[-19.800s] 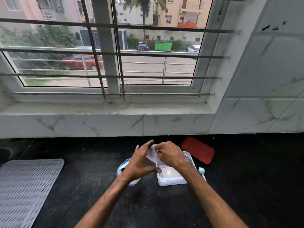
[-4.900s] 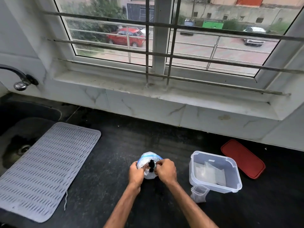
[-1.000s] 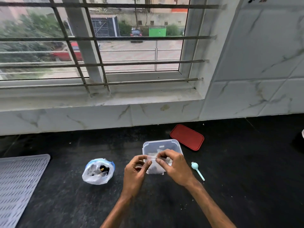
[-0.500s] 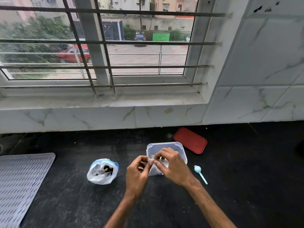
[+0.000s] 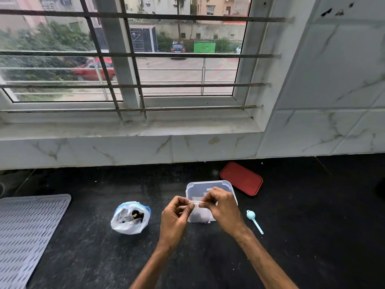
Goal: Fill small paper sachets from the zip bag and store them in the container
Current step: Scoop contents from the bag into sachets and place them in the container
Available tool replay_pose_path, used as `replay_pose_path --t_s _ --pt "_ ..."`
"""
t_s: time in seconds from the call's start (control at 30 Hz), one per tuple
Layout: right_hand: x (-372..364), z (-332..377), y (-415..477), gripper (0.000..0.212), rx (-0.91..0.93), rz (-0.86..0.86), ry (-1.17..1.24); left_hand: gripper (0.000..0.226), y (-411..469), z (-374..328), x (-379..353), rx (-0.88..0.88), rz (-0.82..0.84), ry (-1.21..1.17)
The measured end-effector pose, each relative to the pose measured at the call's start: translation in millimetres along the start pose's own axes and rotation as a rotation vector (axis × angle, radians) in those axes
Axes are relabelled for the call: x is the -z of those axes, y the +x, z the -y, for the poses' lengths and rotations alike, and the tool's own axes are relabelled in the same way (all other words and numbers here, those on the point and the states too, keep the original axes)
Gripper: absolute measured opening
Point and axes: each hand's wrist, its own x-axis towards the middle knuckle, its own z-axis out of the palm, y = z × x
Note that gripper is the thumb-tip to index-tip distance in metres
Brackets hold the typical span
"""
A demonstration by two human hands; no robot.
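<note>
A black stone counter runs under a barred window and a white marble-tiled wall, with a street and parked cars beyond the glass; near the middle of the counter, toward its back edge, stands the clear plastic container, open, with pale paper pieces lying inside it; its red lid lies flat just beside it, closer to the back edge and the right side; the left hand and the right hand meet in front of the container, each pinching one end of the top edge of a small paper sachet between thumb and fingertips, so that the sachet hangs upright between them, in front of the container's near wall; whether its lower edge touches the counter cannot be told; to the left of the hands, apart from them, the zip bag sits on the counter with its blue-rimmed mouth open upward and dark contents showing inside; to the right of the hands a small pale-blue scoop lies on the counter, bowl toward the back edge and handle pointing to the front right; a grey slotted mat covers the counter at its left edge, well apart from everything else.
</note>
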Motion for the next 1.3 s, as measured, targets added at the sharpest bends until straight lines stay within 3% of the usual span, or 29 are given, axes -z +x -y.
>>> replay_pose_path --t_s 0.4,0.57,0.83,1.0,1.13,1.3 --pt "14.7 -3.2 4.8 0.013 -0.086 -0.025 0.000 0.008 3.3 6.4 -2.3 0.023 -0.055 -0.018" --pt "10.7 -4.0 2.0 0.013 -0.039 -0.075 -0.068 0.006 2.4 3.8 -5.7 0.009 -0.041 -0.028" --pt "24.2 4.6 4.2 0.006 0.091 0.112 -0.208 0.005 5.1 3.2 -12.5 -0.034 0.007 0.042" --pt "18.9 4.8 8.4 0.011 0.156 0.101 -0.270 0.012 7.3 0.4 -15.9 -0.059 -0.007 0.059" --pt "17.2 4.9 10.2 0.011 0.167 0.072 -0.236 0.003 8.3 -2.4 -16.8 -0.066 -0.027 0.034" --pt "13.7 4.8 12.3 0.012 0.162 0.029 -0.228 0.012 4.9 -5.1 -15.1 -0.064 0.015 -0.032"
